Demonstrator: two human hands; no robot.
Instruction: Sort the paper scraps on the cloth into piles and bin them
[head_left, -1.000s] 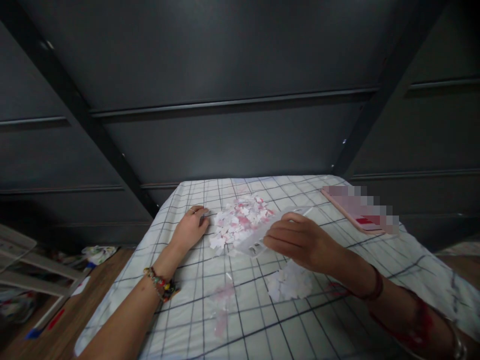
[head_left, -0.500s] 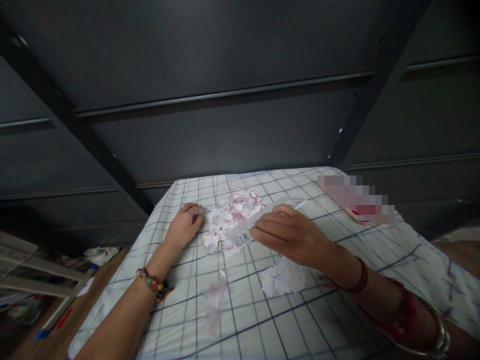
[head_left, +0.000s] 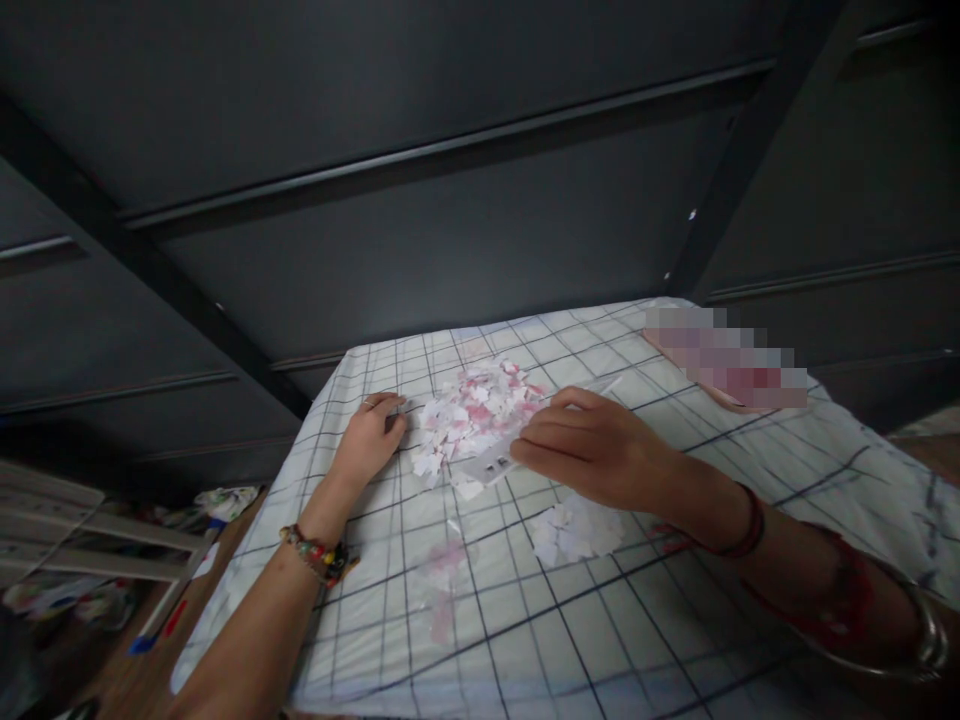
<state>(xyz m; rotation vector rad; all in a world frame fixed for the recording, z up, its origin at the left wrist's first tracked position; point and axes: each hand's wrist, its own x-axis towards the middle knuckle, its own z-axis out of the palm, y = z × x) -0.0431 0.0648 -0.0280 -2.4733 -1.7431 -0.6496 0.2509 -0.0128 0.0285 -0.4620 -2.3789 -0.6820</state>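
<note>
My left hand (head_left: 371, 437) lies on the checked cloth at the left side of a pile of torn paper bits (head_left: 469, 415), white and pink. Its fingers are bent a little with the thumb apart, and nothing shows in it. Over the right edge of that pile, my right hand (head_left: 592, 443) pinches a flat, clear plastic bag (head_left: 484, 465) with small dark marks near its lower left corner. The hand covers the bag's middle. Below my right hand sits a smaller heap of white paper bits (head_left: 577, 530).
Clear plastic wrappers with pink bits (head_left: 444, 580) lie at the front of the checked tablecloth (head_left: 360, 640). A blurred pinkish flat object (head_left: 724, 370) is at the right. A dark panel wall (head_left: 450, 250) stands behind the table, and a pale ladder-like frame (head_left: 127, 530) at the left.
The view has tilted and shifted slightly. The plastic bag, still in my right hand, now lies flatter. My left hand keeps its place beside the pile.
</note>
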